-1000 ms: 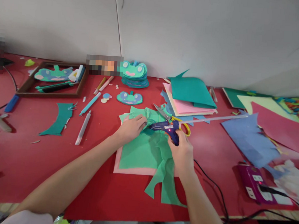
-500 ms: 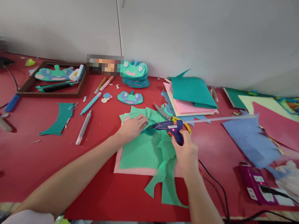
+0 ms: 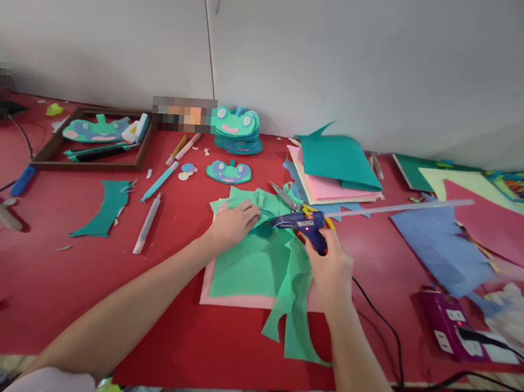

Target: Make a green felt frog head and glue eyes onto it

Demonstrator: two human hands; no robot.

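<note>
My right hand [image 3: 332, 265] is closed round the grip of a purple glue gun [image 3: 305, 222] with a small red light. A long clear glue stick [image 3: 398, 210] sticks out of its back. The nozzle points left, close to a teal felt piece [image 3: 266, 229]. My left hand [image 3: 235, 225] has its fingers curled together at the edge of that piece, and its fingertips are partly hidden. Underneath lie light green felt sheets [image 3: 243, 275] on pale pink felt [image 3: 233, 301]. Yellow-handled scissors [image 3: 286, 196] lie just behind the gun.
Frog-face felt cutouts [image 3: 235, 126] stand stacked at the back, with a single one [image 3: 228, 171] in front. A brown tray [image 3: 90, 166] is at left. Folded felt [image 3: 339, 162] and blue felt [image 3: 441, 242] lie to the right. A purple power strip [image 3: 440, 325] has a cable plugged in.
My right hand and the glue gun have shifted slightly to the right, the glue stick with them. Loose green felt strips have moved a little rightward. My left hand is almost unmoved.
</note>
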